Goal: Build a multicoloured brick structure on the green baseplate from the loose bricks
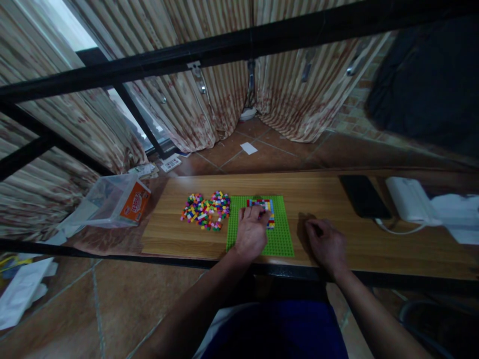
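A green studded baseplate (279,244) lies on the wooden table. Rows of small coloured bricks (271,221) are fixed on its upper part, in red, blue, yellow and white. Over the plate, my left hand (251,232) has its fingers bent together at these bricks and hides part of them. Whatever its fingertips hold is too small to make out. To the right of the plate my right hand (329,245) rests on the table with curled fingers, and nothing shows in it. A loose pile of many-coloured small bricks (204,212) spreads just left of the plate.
On the table's right, a black phone (363,196) is cabled to a white power bank (409,199). A clear plastic box (108,199) with an orange label stands past the table's left end. A black metal bar (224,49) crosses in front of the curtains.
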### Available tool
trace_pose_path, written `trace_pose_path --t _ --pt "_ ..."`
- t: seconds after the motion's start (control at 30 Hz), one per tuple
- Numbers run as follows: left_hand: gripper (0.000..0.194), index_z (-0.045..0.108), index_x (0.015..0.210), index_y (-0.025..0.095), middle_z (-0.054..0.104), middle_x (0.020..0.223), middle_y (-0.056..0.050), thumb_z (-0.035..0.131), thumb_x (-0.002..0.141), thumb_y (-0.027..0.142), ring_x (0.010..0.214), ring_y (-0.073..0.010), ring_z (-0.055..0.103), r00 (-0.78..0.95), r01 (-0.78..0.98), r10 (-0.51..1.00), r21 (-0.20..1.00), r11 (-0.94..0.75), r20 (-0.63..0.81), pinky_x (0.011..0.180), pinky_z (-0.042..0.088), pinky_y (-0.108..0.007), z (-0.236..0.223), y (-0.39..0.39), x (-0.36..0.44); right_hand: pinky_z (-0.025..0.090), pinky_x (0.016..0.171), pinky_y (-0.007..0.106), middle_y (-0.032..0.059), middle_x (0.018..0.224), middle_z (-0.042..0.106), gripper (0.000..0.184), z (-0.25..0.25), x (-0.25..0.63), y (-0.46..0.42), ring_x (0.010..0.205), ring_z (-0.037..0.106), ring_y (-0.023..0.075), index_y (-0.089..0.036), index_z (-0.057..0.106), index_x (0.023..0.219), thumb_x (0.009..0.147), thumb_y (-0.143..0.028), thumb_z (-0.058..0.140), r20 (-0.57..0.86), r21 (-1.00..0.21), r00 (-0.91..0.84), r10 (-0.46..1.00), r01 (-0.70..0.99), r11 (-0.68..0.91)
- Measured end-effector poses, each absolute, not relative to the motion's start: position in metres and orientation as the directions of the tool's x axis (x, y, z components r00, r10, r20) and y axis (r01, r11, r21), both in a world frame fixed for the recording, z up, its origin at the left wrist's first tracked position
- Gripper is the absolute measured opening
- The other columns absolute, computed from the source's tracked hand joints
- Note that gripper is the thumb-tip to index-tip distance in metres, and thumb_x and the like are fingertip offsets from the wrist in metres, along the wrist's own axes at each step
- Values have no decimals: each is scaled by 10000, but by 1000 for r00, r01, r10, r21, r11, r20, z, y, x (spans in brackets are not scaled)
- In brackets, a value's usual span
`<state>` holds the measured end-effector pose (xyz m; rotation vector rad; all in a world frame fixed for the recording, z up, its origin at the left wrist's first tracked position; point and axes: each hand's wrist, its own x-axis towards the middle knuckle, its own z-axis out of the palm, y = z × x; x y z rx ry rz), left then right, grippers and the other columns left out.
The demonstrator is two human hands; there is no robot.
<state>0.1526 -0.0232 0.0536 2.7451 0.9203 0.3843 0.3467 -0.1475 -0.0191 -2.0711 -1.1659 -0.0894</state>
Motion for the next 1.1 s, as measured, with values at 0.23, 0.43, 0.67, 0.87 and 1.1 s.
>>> trace_pose_path --t 0.23,0.43,0.67,0.87,1.1 --pt "470 578 1240 240 558 1252 -73 493 809 73 1156 -260 477 758 571 635 317 -757 148 1067 325 -503 52 -25 153 475 704 347 114 894 693 480 -20 347 -149 792 642 237 -180 688 878 916 -565 403 380 -564 582 719 762 -318" --pt "525 526 1311 254 543 1310 -83 515 807 110 1179 -276 478 720 581 665 351 -735 200 1079 314 -531 50 -35 144 467 679 347 115 890 700 484 -20 348 -150 767 642 242 -177 686 867 904 -580 420 373 -559 585 720 761 -329" --pt "331 591 1209 202 614 1192 -97 500 891 208 1114 -260 522 448 753 849 393 -528 282 1029 371 -456 40 -15 111 461 654 349 122 889 705 490 -22 350 -151 722 630 237 -169 685 859 904 -574 414 390 -536 566 727 781 -320" --pt "216 659 1062 204 646 1074 -87 541 888 253 1053 -256 546 359 850 901 315 -423 242 947 394 -412 33 22 94 467 656 353 119 890 709 465 -21 349 -151 735 640 248 -178 686 861 896 -560 422 382 -547 581 719 769 -331" --pt "184 688 972 204 662 1029 -82 523 900 242 1016 -247 558 395 861 884 234 -451 251 931 391 -407 27 26 94 469 662 351 126 897 711 506 -19 348 -151 743 646 246 -164 690 860 893 -584 408 360 -547 603 711 754 -363"
